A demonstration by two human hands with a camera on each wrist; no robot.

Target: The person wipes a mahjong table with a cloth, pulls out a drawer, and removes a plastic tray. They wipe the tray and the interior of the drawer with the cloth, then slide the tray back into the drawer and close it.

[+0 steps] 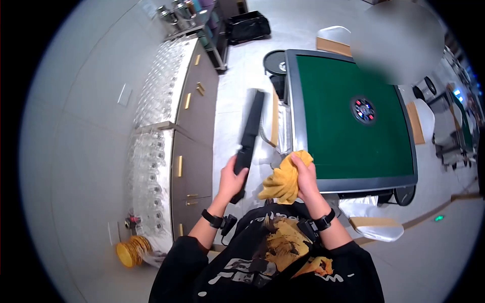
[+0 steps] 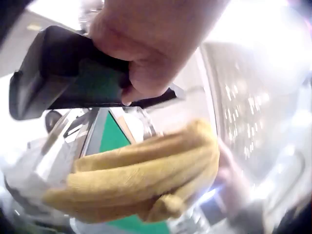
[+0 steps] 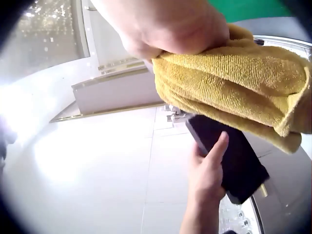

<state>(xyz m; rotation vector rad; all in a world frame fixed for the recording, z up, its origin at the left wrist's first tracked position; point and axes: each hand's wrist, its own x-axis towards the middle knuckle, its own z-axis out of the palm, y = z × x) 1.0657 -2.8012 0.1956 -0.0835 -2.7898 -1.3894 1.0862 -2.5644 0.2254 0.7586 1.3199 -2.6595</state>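
A long, narrow black plastic piece [image 1: 251, 126] slants upward in the head view, and my left hand [image 1: 231, 181] grips it near its lower end. In the left wrist view the fingers wrap the black piece [image 2: 73, 73], which has a stepped end. My right hand [image 1: 306, 178] clutches a bunched yellow towel [image 1: 283, 183] to the right of it. Ribbed, folded cloth shows in the right wrist view, where the towel [image 3: 234, 83] hangs beneath the right hand [image 3: 170, 29]. Towel and black piece are apart in the head view.
A mahjong table [image 1: 333, 136] with a green top and grey rim stands ahead on the right, with chairs [image 1: 376, 228] around it. Along the left wall runs a cabinet [image 1: 192, 161] crowded with glasses [image 1: 146, 177]. A black crate [image 1: 247, 26] lies on the floor farther off.
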